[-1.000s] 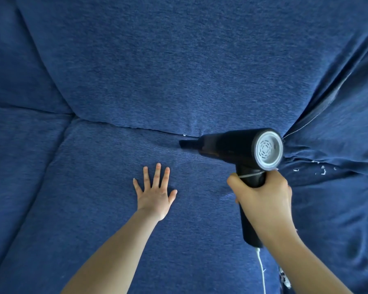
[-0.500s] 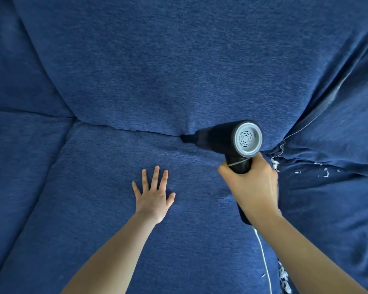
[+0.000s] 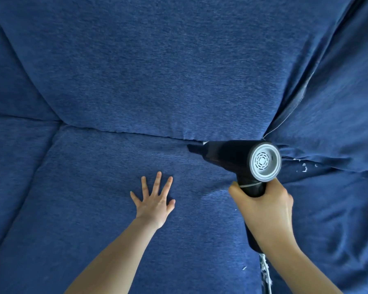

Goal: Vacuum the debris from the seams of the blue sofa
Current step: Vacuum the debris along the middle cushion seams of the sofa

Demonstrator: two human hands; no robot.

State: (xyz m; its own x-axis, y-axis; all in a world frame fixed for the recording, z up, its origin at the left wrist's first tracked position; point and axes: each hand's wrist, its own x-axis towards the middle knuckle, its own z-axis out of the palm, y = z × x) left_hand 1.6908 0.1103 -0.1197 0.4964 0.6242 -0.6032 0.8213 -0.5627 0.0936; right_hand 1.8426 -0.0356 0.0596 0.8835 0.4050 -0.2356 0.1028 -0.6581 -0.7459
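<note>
Vacuum nozzle in sofa seam, right hand holding handle

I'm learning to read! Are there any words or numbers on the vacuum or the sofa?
None: no words or numbers show.
The vacuum has only curved slots on its grey end cap.
The sofa is plain blue cloth.

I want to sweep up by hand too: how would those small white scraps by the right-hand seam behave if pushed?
The small white scraps look thin and ragged, so probably very light and easily scattered. They lie on the napped blue sofa fabric, which may snag them. Some sit along the fold, so a push could likely tuck them deeper.
</note>
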